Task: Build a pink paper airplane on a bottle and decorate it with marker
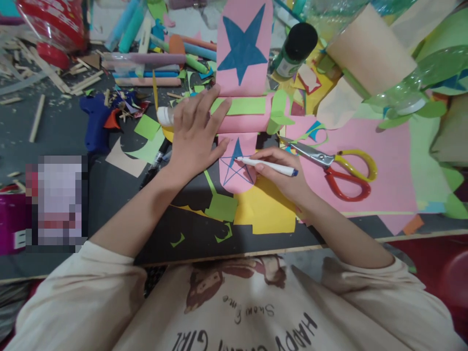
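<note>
A pink paper model plane [237,126] lies on the dark table, with a green strip [248,106] across its body and green blades [280,113] at the right end. On its far wing is a filled blue star [243,44]. The near wing bears an outlined star [237,170], blue only in its top point. My left hand [197,126] rests spread over the plane's left part, near a white bottle cap [165,116]. Pinched in my right hand [281,170] is a white marker [272,165], its tip on the near star.
Scissors [334,163] with red and yellow handles lie on pink paper [387,161] at right. A black-capped glue bottle [295,48] stands behind. Leftward are a blue glue gun [95,119], several markers [146,59] and wood sticks. Yellow paper [270,207] lies near the table edge.
</note>
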{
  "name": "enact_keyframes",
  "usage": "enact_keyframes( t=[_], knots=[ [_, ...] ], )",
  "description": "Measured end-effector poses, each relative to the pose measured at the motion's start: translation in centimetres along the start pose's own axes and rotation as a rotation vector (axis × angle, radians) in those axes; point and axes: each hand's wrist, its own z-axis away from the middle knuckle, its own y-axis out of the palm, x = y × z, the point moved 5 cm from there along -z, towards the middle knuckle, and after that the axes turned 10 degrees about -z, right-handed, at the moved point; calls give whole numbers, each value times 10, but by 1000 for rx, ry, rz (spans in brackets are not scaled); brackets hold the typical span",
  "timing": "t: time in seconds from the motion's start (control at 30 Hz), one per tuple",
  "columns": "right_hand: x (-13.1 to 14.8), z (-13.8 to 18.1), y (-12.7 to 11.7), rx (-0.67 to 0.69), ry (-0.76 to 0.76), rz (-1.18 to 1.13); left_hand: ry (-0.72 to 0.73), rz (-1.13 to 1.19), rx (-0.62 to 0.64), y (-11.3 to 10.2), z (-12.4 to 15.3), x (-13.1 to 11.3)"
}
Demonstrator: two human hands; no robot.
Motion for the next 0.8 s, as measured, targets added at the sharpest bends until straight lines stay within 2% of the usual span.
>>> enact_keyframes(
  t=[0.23, 0.47, 0.7, 0.8],
  knots=[
    [-2, -8, -4, 0, -24, 30, -12, -62, 45, 1, 0, -2],
    [-8, -5, -4, 13, -37, 81, -77, -181, 237, 4, -4, -3],
    [-3, -3, -1, 56, -49, 105, -37, 8, 62, 1, -1, -2],
    [-2, -2, 0, 95, -39, 134, -42, 8, 67, 2, -1, -1]
  ],
)
